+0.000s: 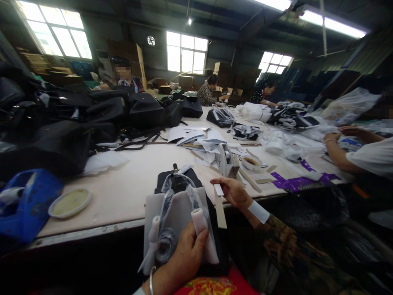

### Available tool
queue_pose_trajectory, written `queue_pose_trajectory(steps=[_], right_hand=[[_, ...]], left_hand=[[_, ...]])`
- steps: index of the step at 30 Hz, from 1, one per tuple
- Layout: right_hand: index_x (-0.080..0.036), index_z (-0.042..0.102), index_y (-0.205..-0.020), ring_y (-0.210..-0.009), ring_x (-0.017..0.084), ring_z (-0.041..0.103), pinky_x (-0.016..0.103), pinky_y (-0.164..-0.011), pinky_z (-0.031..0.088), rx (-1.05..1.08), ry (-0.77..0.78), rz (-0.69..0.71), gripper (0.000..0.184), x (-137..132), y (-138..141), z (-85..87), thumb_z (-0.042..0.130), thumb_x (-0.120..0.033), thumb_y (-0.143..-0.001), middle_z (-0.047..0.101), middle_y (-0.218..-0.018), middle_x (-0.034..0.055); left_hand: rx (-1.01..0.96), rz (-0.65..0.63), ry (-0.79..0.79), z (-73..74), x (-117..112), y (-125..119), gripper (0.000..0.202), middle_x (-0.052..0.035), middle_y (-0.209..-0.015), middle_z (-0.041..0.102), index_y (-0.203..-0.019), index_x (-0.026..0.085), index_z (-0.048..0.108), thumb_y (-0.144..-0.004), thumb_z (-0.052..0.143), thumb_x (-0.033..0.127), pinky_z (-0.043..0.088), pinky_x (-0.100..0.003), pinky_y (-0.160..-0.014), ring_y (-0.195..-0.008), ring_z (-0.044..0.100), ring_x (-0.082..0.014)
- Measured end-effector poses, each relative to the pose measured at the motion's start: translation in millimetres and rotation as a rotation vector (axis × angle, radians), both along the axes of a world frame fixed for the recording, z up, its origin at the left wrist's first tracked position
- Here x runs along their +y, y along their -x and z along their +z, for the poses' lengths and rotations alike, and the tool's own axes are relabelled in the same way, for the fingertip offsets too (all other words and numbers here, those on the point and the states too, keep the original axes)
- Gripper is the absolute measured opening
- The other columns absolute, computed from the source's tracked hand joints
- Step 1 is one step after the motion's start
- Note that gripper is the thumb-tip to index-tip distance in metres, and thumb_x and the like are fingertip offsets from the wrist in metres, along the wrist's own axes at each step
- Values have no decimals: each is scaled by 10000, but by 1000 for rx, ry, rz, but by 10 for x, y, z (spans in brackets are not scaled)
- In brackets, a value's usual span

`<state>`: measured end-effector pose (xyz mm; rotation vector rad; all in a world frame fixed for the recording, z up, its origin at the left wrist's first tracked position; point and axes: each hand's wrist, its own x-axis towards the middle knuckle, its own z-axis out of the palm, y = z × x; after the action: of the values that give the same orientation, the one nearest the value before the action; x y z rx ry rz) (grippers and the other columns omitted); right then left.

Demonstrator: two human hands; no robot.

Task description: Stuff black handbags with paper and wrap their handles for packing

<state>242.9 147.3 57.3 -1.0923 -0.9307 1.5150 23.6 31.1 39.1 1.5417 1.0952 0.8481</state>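
A black handbag (161,179) leans on the table edge in front of me, with a white foam sheet (181,200) over its face. Its handles (167,192) are wrapped in clear plastic, and a coiled strap (166,245) in plastic lies low on the left. My left hand (186,252) is closed round a white foam wrap (199,220) at a handle's lower right end. To the right, my right hand (235,191) pinches a small white strip (218,189). A beige card strip (220,213) hangs just below those fingers; whether they grip it too is unclear.
A tape dispenser (225,162) stands beyond my right hand, near a glue dish (252,162). A blue dispenser (29,205) and a pale round dish (70,203) are at left. Black bags (61,139) pile behind them. A co-worker's hands (334,137) work at right.
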Motion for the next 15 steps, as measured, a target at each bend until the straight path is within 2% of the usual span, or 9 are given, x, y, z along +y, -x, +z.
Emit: queue_pose_trajectory(steps=[2, 5, 7, 9, 11, 13, 15], right_hand=[[-128, 769, -949, -620, 115, 516, 224, -544, 406, -124, -43, 24, 340, -104, -52, 142, 794, -311, -664, 662, -742, 22], [-166, 711, -1134, -622, 101, 509, 203, -547, 389, -316, -137, 95, 495, -357, -102, 343, 824, -256, -660, 633, -743, -22], [-158, 699, -1049, -600, 106, 526, 208, -534, 396, -307, -121, 196, 401, -607, -87, 427, 825, -312, -701, 616, -715, -22], [-145, 673, -848, -532, 97, 497, 208, -491, 371, -241, -62, 327, 294, -906, -19, 456, 793, -401, -768, 573, -640, -22], [-141, 627, -718, -493, 81, 445, 207, -465, 337, -199, -54, 453, 382, -1205, 90, 450, 722, -491, -838, 528, -614, -21], [-130, 621, -680, -546, 88, 461, 212, -512, 364, -211, -150, 578, 454, -1437, 193, 443, 646, -530, -893, 532, -661, 1], [-117, 653, -698, -621, 106, 503, 223, -590, 406, -273, -281, 695, 478, -1547, 229, 459, 568, -515, -948, 558, -701, 23]], left_hand=[[6, -4, 18, 9, -7, 4, 346, -82, -849, 731, -888, 172, 679, -962, 480, 445, 495, -399, -916, -843, 654, -252], [11, -7, 51, 6, -19, 7, 368, -84, -827, 723, -903, 161, 685, -959, 473, 457, 503, -394, -882, -853, 654, -259], [3, 0, 87, 0, -29, 6, 384, -89, -836, 725, -934, 148, 690, -954, 474, 466, 509, -386, -852, -853, 653, -260], [-20, 7, 147, -1, -43, 1, 403, -96, -868, 730, -942, 138, 686, -950, 474, 481, 515, -371, -814, -842, 653, -254], [-52, 11, 221, 5, -61, -8, 417, -96, -890, 731, -928, 136, 677, -945, 479, 503, 519, -348, -763, -812, 652, -239], [-75, 19, 285, 11, -78, -18, 438, -90, -877, 728, -924, 133, 666, -937, 488, 533, 518, -327, -710, -769, 647, -223], [-90, 28, 318, 5, -91, -28, 464, -86, -865, 725, -933, 130, 656, -930, 493, 564, 515, -314, -680, -744, 641, -211]])
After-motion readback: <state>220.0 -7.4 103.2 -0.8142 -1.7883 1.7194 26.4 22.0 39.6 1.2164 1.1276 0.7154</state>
